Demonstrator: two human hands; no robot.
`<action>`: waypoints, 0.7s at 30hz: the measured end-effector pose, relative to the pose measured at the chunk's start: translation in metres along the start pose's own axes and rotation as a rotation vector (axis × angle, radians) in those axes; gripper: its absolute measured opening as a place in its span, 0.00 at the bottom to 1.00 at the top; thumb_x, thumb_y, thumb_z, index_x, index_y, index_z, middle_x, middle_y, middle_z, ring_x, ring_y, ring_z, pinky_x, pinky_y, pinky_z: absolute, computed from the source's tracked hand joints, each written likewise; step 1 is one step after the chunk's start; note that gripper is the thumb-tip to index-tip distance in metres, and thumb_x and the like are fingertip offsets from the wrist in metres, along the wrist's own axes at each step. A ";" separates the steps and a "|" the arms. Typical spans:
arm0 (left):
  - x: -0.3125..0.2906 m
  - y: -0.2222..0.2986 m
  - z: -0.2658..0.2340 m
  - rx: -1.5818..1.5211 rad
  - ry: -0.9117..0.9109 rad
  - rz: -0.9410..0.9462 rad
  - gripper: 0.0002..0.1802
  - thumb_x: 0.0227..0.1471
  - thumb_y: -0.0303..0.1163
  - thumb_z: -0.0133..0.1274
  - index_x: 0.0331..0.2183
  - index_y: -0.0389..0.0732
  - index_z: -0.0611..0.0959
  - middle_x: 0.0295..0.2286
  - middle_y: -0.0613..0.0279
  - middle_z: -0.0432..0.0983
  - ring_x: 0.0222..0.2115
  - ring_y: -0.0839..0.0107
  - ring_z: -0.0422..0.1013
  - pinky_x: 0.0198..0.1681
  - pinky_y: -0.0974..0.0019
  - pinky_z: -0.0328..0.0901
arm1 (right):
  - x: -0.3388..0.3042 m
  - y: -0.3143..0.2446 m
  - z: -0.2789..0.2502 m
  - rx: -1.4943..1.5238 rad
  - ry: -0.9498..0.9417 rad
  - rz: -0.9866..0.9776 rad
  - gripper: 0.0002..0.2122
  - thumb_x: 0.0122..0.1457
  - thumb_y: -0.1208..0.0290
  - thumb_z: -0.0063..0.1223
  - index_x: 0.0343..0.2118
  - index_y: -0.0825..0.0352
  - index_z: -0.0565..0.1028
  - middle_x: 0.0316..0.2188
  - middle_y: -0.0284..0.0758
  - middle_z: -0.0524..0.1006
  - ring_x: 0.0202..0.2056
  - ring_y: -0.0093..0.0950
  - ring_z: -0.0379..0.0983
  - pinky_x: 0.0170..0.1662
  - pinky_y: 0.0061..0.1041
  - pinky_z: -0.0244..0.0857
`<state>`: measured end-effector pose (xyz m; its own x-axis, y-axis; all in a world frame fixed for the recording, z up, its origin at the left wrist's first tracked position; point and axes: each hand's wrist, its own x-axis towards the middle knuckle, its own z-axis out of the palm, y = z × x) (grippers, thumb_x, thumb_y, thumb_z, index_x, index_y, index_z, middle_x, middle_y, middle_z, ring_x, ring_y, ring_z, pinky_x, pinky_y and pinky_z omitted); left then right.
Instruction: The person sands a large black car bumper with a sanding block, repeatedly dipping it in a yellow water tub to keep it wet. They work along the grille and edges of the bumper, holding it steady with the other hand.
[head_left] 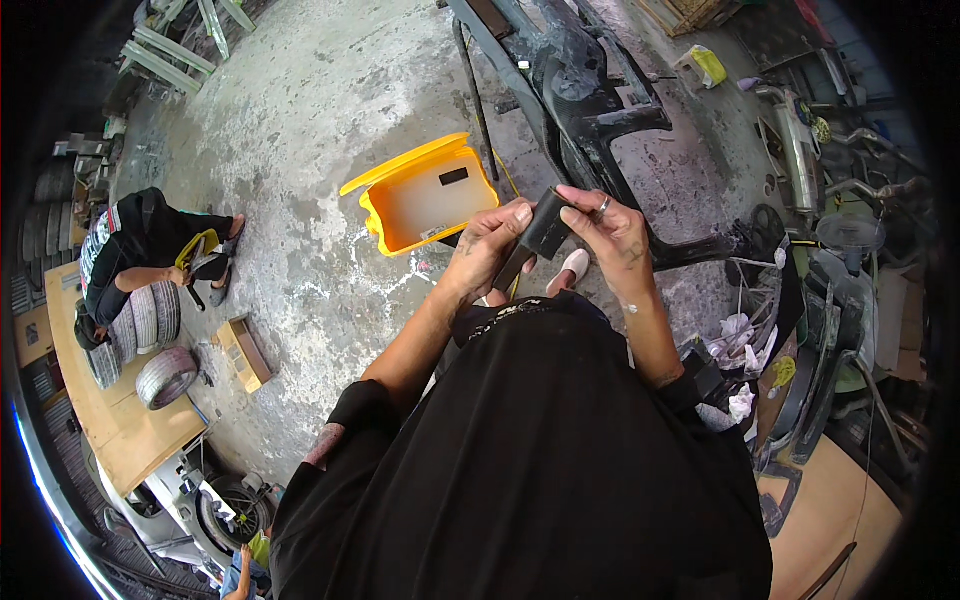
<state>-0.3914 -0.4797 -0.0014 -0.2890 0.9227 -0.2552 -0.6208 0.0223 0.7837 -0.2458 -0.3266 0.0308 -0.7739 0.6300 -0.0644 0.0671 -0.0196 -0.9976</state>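
Note:
In front of my chest, both hands are closed on a sheet of black sandpaper (545, 230). My left hand (485, 245) pinches its left side, the thumb lying on top. With a ring on one finger, my right hand (615, 235) grips the upper right edge between thumb and fingers. A dark strip of the piece hangs down below the left fingers; whether something is wrapped inside cannot be seen. Just beyond the left hand, an orange-yellow tub (375, 222) sits on the floor with cloudy whitish liquid in it. A small black rectangle (454, 176) shows inside.
A large dark vehicle frame part (590, 130) stretches along the floor ahead and right. Exhaust pipes (800, 140) and crumpled paper (738, 335) lie at the right. Leftward, another person (140, 250) bends near stacked tires (150, 320), a cardboard box (243, 355) and a wooden board (110, 420).

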 end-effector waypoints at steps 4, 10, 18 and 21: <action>-0.005 0.000 -0.003 -0.069 0.011 -0.049 0.23 0.70 0.46 0.52 0.50 0.35 0.83 0.34 0.65 0.78 0.27 0.76 0.72 0.36 0.71 0.69 | -0.004 0.011 0.004 0.156 0.041 0.098 0.13 0.65 0.74 0.64 0.51 0.68 0.83 0.39 0.31 0.83 0.39 0.17 0.78 0.42 0.18 0.73; 0.000 -0.030 0.007 -0.022 0.169 0.198 0.25 0.68 0.42 0.57 0.58 0.36 0.75 0.33 0.64 0.79 0.29 0.77 0.73 0.37 0.71 0.68 | -0.014 0.028 0.017 0.450 0.258 0.154 0.11 0.66 0.75 0.62 0.49 0.68 0.78 0.42 0.33 0.82 0.40 0.23 0.80 0.44 0.28 0.76; -0.005 -0.007 0.008 0.449 0.011 0.133 0.25 0.65 0.34 0.60 0.59 0.36 0.76 0.30 0.67 0.78 0.28 0.79 0.71 0.34 0.71 0.68 | -0.014 0.009 -0.011 -0.002 -0.009 0.205 0.13 0.67 0.73 0.61 0.52 0.70 0.78 0.39 0.30 0.80 0.41 0.17 0.75 0.46 0.19 0.69; -0.010 -0.017 0.012 0.285 0.068 0.247 0.24 0.65 0.34 0.60 0.59 0.36 0.78 0.29 0.67 0.77 0.27 0.79 0.70 0.32 0.72 0.66 | -0.020 0.008 -0.003 0.051 0.028 0.183 0.11 0.66 0.72 0.63 0.48 0.70 0.81 0.38 0.29 0.80 0.40 0.15 0.74 0.45 0.17 0.68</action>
<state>-0.3690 -0.4845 -0.0058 -0.4587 0.8860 -0.0683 -0.3012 -0.0827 0.9500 -0.2283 -0.3370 0.0245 -0.7339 0.6337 -0.2445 0.1720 -0.1749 -0.9695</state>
